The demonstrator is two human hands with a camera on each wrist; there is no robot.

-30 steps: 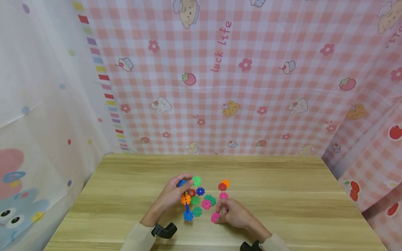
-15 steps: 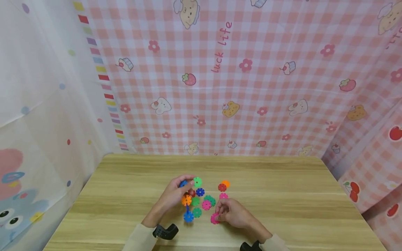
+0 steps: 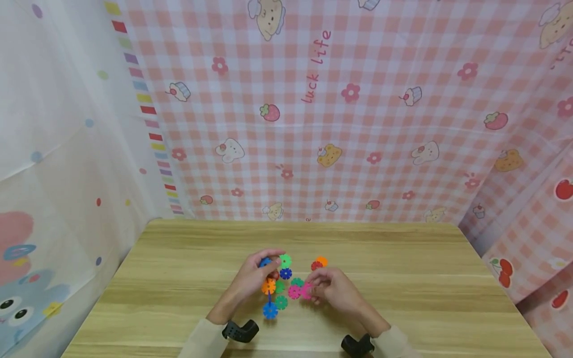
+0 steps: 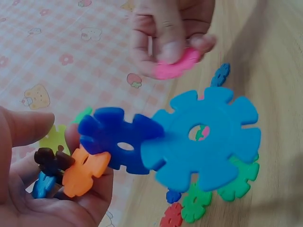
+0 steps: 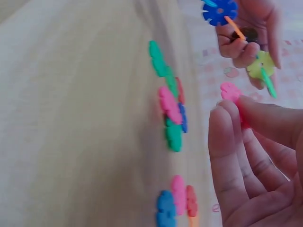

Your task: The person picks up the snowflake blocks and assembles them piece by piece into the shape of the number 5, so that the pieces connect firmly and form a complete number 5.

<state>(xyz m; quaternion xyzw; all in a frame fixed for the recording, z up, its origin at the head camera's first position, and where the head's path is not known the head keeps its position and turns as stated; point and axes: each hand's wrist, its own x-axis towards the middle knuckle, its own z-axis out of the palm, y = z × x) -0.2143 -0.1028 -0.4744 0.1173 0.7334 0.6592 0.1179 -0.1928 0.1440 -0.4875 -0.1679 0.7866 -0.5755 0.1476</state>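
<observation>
My left hand [image 3: 250, 278] holds a chain of slotted plastic snowflake discs joined edge to edge. In the left wrist view, a light blue disc [image 4: 220, 153] ends the chain, joined to a dark blue disc [image 4: 106, 132] and then an orange disc [image 4: 84, 175]. A dark disc sits between the fingers, partly hidden. On the chain's other side, the right wrist view shows a yellow-green disc [image 5: 259, 68] with a green disc [image 5: 269, 85]. Between thumb and fingers, my right hand [image 3: 340, 291] pinches a loose pink disc [image 5: 231, 91], apart from the chain.
Loose discs lie on the wooden table [image 3: 403, 278] between and beyond the hands, among them a pink disc [image 3: 294, 292], a green disc [image 3: 281, 302] and a dark blue disc [image 3: 285, 273]. Farther back is an orange disc [image 3: 322, 260]. A checked cloth [image 3: 380, 124] hangs behind.
My right hand has lifted the pink disc and moved it away from the table's front edge, now covering another pink disc. My left hand has shifted slightly right with the chain.
</observation>
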